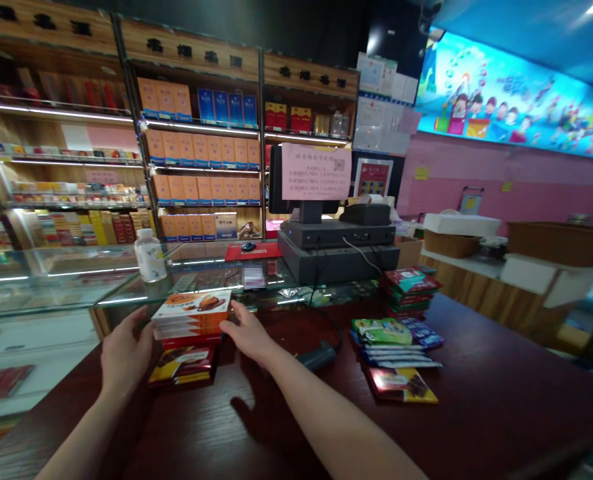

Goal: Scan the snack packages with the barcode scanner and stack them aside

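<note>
Head view: the left hand point(126, 350), fingers spread, is at the left side of some white and orange boxes point(189, 315), by red packets point(199, 359) on the desk point(186, 433). The right hand point(249, 333), thumb and fingers apart, touches the boxes' right end. Next come a scanner point(317, 357) and snack bags point(384, 331).

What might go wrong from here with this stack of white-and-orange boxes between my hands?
The stacked white-and-orange cardboard boxes could slide apart if your left hand and right hand press unevenly at their sides. Your right forearm may bump the black handheld scanner close beside it. The white plastic bottle stands just beyond the boxes, so a careless reach might tip it.
</note>
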`<state>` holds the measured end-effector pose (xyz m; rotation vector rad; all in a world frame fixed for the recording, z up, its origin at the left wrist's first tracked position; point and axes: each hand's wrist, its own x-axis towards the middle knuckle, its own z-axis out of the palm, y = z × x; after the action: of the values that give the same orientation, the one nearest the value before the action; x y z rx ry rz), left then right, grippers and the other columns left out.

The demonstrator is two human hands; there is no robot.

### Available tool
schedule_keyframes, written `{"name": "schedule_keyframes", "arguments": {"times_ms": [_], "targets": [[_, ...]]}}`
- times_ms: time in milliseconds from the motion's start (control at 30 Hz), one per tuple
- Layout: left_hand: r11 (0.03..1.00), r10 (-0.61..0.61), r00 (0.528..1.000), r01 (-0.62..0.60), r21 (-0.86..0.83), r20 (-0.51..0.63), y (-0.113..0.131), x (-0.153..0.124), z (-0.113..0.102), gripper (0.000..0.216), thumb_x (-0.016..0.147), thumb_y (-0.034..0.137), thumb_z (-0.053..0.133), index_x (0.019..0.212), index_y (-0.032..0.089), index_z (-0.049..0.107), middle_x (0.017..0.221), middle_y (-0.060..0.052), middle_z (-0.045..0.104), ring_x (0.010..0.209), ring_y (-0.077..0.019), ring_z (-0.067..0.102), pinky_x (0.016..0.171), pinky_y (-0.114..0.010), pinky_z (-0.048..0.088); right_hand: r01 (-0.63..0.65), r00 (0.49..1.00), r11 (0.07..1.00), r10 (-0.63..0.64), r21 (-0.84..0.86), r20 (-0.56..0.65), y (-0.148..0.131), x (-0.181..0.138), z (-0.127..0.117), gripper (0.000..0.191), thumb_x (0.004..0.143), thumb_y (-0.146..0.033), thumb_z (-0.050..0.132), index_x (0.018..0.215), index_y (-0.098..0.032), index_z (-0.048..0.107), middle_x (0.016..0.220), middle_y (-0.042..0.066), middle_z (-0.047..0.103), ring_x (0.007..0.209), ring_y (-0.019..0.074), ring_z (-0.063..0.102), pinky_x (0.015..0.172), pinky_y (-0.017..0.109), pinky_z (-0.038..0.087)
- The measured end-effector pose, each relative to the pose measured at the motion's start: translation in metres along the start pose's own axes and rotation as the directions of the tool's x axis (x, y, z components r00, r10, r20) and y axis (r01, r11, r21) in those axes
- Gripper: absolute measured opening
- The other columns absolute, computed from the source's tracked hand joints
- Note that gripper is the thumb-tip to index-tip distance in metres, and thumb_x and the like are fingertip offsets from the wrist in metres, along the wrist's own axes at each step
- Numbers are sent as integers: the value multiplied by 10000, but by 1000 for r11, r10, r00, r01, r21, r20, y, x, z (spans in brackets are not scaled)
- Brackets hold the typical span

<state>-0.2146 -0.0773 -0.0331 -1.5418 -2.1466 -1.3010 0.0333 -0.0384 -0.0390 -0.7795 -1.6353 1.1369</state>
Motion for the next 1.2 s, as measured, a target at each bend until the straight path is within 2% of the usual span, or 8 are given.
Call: {"name": "schedule_keyframes", "arguments": {"times_ms": [133, 267, 333, 467, 600, 733, 967, 1200], "targets": [[996, 90, 986, -87, 27, -141, 26, -2, 4, 482, 843, 403, 452, 1236, 168, 603, 1101, -133, 671, 1061, -330, 613, 998, -531, 478, -49, 997, 995, 43, -89, -68, -15, -4, -19, 598, 809, -313, 667, 1388, -253, 531, 1376, 60, 610, 1280, 270, 549, 1108, 429, 386], [974, 217, 966, -224, -36, -144, 67, -10, 7, 429, 855, 426, 421, 1174, 214, 613, 1074, -102, 659, 1056, -347, 596, 981, -559, 478, -58, 992, 981, 36, -186, -120, -36, -13, -46, 499, 834, -272, 632, 1330, -238, 590, 1298, 58, 655, 1208, 260, 598, 1063, 404, 433], [948, 302, 951, -307, -80, -70, 89, -15, 8, 412, 880, 429, 404, 1180, 222, 596, 1127, -108, 655, 1090, -368, 589, 970, -573, 470, -61, 988, 962, 21, -266, -150, -44, -20, -62, 440, 843, -232, 608, 1283, -228, 629, 1257, 58, 676, 1169, 246, 618, 1043, 389, 451], [900, 402, 915, -399, -174, -19, 127, -23, 16, 389, 880, 423, 409, 1117, 193, 614, 1107, -129, 671, 1060, -349, 611, 922, -517, 487, -39, 983, 922, -33, -386, -179, -47, -32, -95, 360, 861, -180, 572, 1203, -222, 678, 1254, 58, 684, 1104, 216, 642, 1008, 359, 475], [869, 457, 888, -433, -240, 51, 157, -30, 35, 375, 875, 422, 421, 1117, 214, 618, 1069, -100, 681, 959, -282, 631, 870, -435, 507, -45, 975, 907, -51, -418, -217, -38, -43, -131, 324, 863, -155, 564, 1146, -221, 706, 1205, 47, 708, 1026, 197, 663, 982, 343, 482], [813, 542, 838, -503, -294, 66, 188, -37, 55, 388, 883, 424, 411, 1108, 205, 639, 1048, -112, 689, 991, -285, 632, 905, -426, 490, -61, 955, 910, -65, -410, -288, -33, -55, -167, 316, 843, -138, 567, 1107, -218, 722, 1102, 30, 731, 975, 189, 658, 932, 324, 490], [744, 630, 766, -549, -382, 127, 251, -56, 82, 360, 891, 388, 417, 1105, 208, 643, 1087, -100, 697, 1048, -284, 634, 930, -428, 490, -105, 914, 923, -57, -370, -401, -36, -76, -222, 315, 844, -170, 548, 1092, -231, 731, 908, -3, 730, 882, 178, 644, 844, 297, 490], [705, 663, 727, -526, -476, 179, 299, -79, 112, 338, 894, 367, 420, 1089, 205, 643, 1097, -90, 702, 1050, -262, 635, 946, -423, 493, -91, 879, 912, -116, -401, -463, -32, -100, -266, 320, 828, -187, 552, 1086, -238, 734, 1061, 10, 746, 799, 165, 646, 845, 312, 496]]}}
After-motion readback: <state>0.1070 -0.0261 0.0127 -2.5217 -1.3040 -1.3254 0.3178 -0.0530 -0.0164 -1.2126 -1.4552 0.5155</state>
